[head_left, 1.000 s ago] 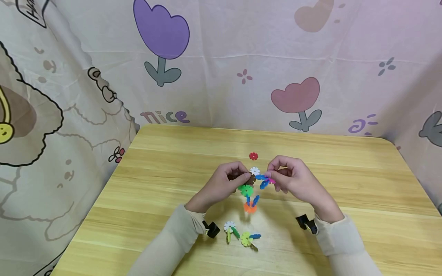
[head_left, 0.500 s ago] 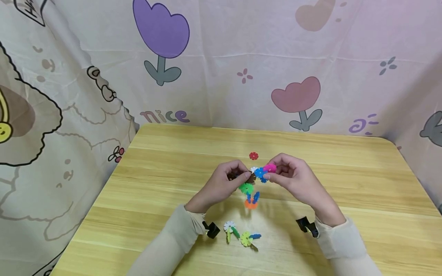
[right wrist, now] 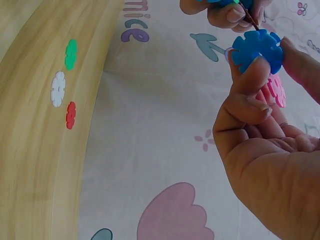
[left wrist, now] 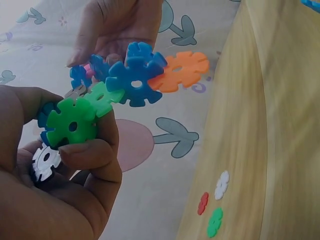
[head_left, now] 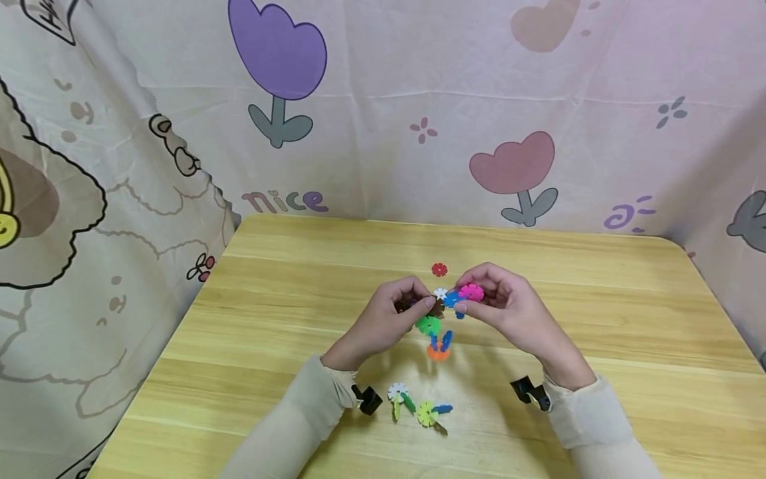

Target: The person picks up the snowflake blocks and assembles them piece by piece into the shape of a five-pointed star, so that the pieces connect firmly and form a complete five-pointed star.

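Note:
My left hand point(head_left: 385, 316) grips a cluster of interlocking flower-shaped plastic discs. A brown disc point(head_left: 439, 306) shows at its fingertips, with a light green disc point(head_left: 428, 325), blue discs point(left wrist: 135, 82) and an orange disc point(left wrist: 182, 71) chained toward the near side. Inside the curled left fingers sit a darker green disc point(left wrist: 72, 126) and a white or silver disc point(left wrist: 46, 161). Between thumb and fingers, my right hand point(head_left: 509, 303) pinches a blue disc point(right wrist: 257, 52) with a pink disc point(head_left: 472, 293) attached. The blue disc meets the brown disc's edge; how deep they lock is unclear.
Loose red point(head_left: 439, 269), white point(right wrist: 58, 89) and green discs point(right wrist: 70, 54) lie on the wooden table point(head_left: 299, 279) beyond my hands. Nearer me lie a white-centred piece point(head_left: 397, 392) and a yellow-centred piece point(head_left: 427, 414). A patterned cloth point(head_left: 383, 166) hangs behind.
My right hand has turned the blue-and-pink piece so the pink disc faces up, and has brought it against the brown disc. The left hand has barely moved; its cluster has shifted slightly.

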`<state>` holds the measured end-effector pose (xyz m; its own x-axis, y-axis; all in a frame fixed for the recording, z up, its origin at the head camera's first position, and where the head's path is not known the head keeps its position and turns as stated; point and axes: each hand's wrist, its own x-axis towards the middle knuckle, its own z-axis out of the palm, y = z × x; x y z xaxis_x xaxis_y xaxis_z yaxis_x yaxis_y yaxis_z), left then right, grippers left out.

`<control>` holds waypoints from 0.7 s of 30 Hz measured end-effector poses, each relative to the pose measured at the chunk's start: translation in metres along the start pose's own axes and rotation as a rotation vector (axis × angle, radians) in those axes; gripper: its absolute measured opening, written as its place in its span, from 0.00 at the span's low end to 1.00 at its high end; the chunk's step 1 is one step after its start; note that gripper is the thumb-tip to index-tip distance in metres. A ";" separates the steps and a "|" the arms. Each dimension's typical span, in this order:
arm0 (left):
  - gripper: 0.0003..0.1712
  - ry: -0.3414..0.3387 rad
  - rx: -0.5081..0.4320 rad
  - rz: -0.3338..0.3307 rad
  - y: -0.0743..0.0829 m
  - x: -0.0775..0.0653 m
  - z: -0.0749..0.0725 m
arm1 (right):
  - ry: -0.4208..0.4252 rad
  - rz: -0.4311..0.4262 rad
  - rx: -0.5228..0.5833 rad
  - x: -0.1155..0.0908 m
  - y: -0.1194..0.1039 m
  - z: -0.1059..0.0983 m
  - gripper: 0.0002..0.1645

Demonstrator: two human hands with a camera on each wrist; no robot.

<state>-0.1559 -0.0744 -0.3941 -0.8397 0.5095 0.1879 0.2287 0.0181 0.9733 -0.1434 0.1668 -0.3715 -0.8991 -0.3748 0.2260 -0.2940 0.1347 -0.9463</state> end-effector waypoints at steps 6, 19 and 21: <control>0.12 0.002 -0.011 -0.039 0.002 -0.002 0.003 | 0.013 0.016 -0.037 -0.002 -0.001 -0.001 0.12; 0.08 -0.047 -0.067 0.007 0.002 -0.003 0.006 | -0.014 0.002 -0.016 -0.003 -0.001 -0.003 0.12; 0.05 -0.040 -0.004 0.022 0.001 -0.003 0.007 | -0.011 -0.010 -0.020 -0.003 -0.002 -0.003 0.13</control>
<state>-0.1496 -0.0698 -0.3942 -0.8142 0.5436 0.2040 0.2451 0.0033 0.9695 -0.1415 0.1709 -0.3699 -0.8924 -0.3866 0.2326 -0.3096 0.1496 -0.9390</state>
